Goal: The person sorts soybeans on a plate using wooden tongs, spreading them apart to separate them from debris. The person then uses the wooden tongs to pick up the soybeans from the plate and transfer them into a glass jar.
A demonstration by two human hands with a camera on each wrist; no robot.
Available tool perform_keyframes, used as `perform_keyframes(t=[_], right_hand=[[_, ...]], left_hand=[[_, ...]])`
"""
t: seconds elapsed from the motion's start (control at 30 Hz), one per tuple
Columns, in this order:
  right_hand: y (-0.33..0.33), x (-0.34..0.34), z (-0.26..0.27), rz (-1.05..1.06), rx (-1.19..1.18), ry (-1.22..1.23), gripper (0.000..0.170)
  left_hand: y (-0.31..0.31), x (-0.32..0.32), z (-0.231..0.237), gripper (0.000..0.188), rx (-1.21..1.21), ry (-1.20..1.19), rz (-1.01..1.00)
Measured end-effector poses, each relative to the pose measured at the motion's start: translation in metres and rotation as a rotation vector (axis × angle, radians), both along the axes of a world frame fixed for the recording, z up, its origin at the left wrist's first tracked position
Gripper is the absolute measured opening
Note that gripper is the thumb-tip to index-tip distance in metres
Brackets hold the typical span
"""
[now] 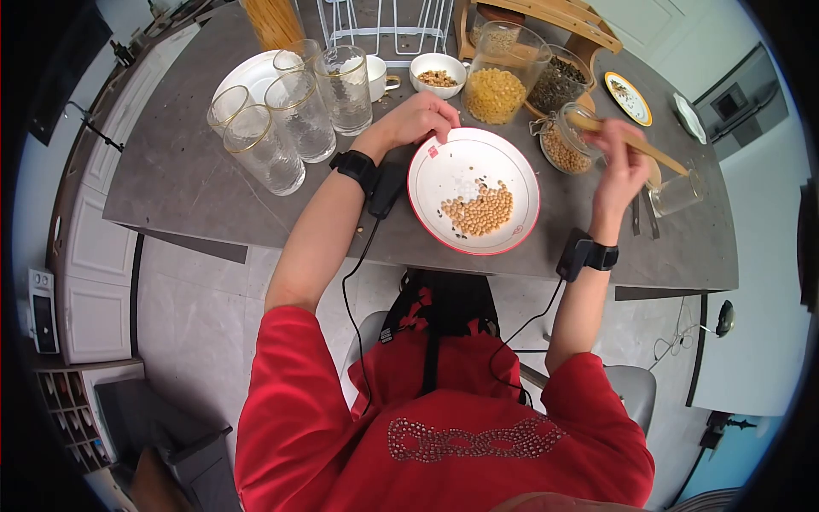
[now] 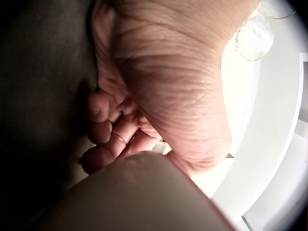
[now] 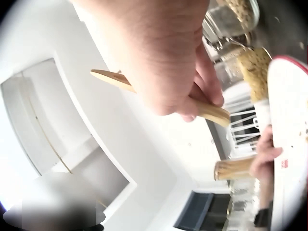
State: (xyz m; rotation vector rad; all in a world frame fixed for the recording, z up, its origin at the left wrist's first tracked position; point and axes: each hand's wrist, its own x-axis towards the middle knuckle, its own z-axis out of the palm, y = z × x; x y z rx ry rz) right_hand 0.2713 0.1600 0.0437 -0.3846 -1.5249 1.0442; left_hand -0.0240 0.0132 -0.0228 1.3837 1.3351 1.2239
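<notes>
A white plate (image 1: 435, 196) with a red rim lies near the table's front edge. Pale round beans (image 1: 482, 212) and several dark seeds are spread over its lower half. My left hand (image 1: 411, 124) holds the plate's far left rim; in the left wrist view its fingers (image 2: 113, 149) curl beside the rim. My right hand (image 1: 625, 162) grips a long, flat wooden utensil (image 3: 214, 114) to the right of the plate. One end of this utensil reaches over an open glass jar (image 1: 565, 154) of similar beans. The other end overlaps an upright clear glass (image 1: 678, 193).
Ribbed glasses (image 1: 303, 119) with gold rims stand at left. Behind the plate are a bowl of nuts (image 1: 438, 78), a jar of yellow pasta (image 1: 495, 94) and a jar of dark seeds (image 1: 559, 83). A yellow-rimmed plate (image 1: 629, 98) lies at right. Metal utensils (image 1: 646, 213) lie near the right edge.
</notes>
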Motion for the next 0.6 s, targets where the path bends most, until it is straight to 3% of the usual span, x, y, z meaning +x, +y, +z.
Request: perform_keyframes(t=[0.13, 0.2, 0.4, 0.43, 0.6], right_hand=[[0.016, 0.012, 0.004, -0.269, -0.012, 0.240, 0.021], [0.009, 0.005, 0.000, -0.253, 0.011, 0.251, 0.021], [-0.035, -0.015, -0.009, 0.388, 0.037, -0.334, 0.013], [-0.037, -0.016, -0.011, 0.415, 0.161, -0.493, 0.014], [-0.057, -0.019, -0.002, 0.563, 0.214, -0.687, 0.017]], left_hand=[[0.001, 0.002, 0.001, 0.020, -0.004, -0.013, 0.005], [0.001, 0.002, 0.001, 0.020, 0.004, -0.002, 0.003], [0.000, 0.001, 0.001, 0.020, -0.002, 0.020, 0.000], [0.000, 0.001, 0.001, 0.021, -0.012, 0.022, -0.001], [0.001, 0.001, 0.000, 0.021, -0.011, -0.004, -0.007]])
